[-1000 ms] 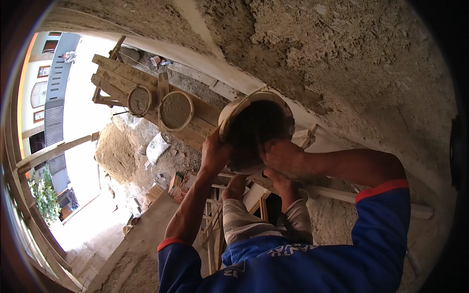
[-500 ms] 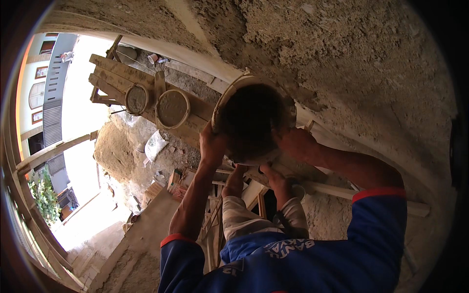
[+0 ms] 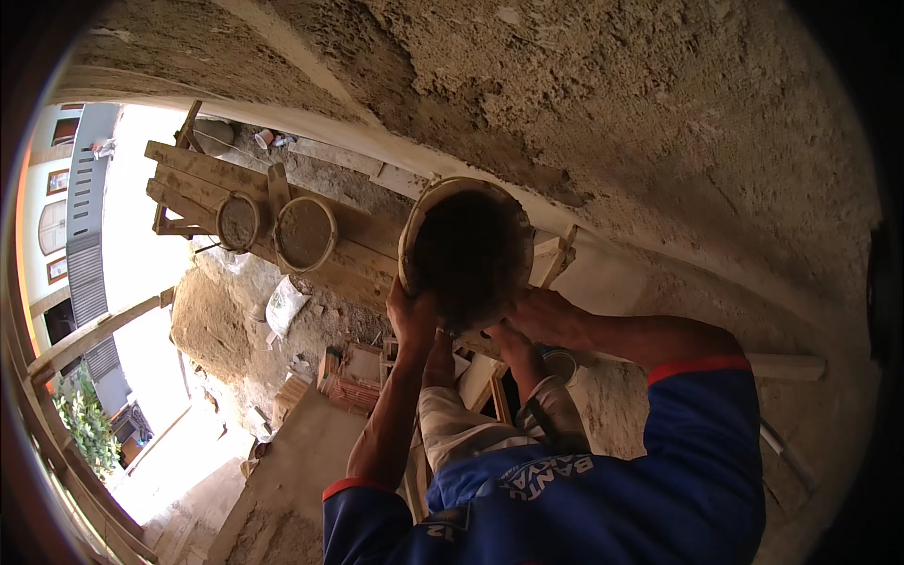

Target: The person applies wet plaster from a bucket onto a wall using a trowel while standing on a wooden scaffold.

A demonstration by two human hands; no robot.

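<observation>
A bucket (image 3: 471, 247) with a pale, mortar-smeared rim is tilted in front of me, its mouth toward my view and its inside dark. My left hand (image 3: 411, 318) is closed on its near left side, with the thumb at the edge. At the near right side, my right hand (image 3: 544, 316) is closed against the same bucket; its fingertips are partly hidden. Beyond it to the left, two round buckets filled with grey mortar, a larger one (image 3: 306, 234) and a smaller one (image 3: 238, 222), stand on a plank scaffold (image 3: 202, 179).
A roughly plastered wall (image 3: 640, 122) rises ahead and to the right. Below the planks lie a sand heap (image 3: 209, 315), a white sack (image 3: 285, 306) and stacked red tiles or bricks (image 3: 348, 391). Another bucket (image 3: 560, 363) is beside my legs. Wooden posts and rails (image 3: 99, 334) frame the left.
The held bucket has moved slightly lower and looks smaller. My right hand has shifted from the bucket's right side toward its near edge. The view has turned a little.
</observation>
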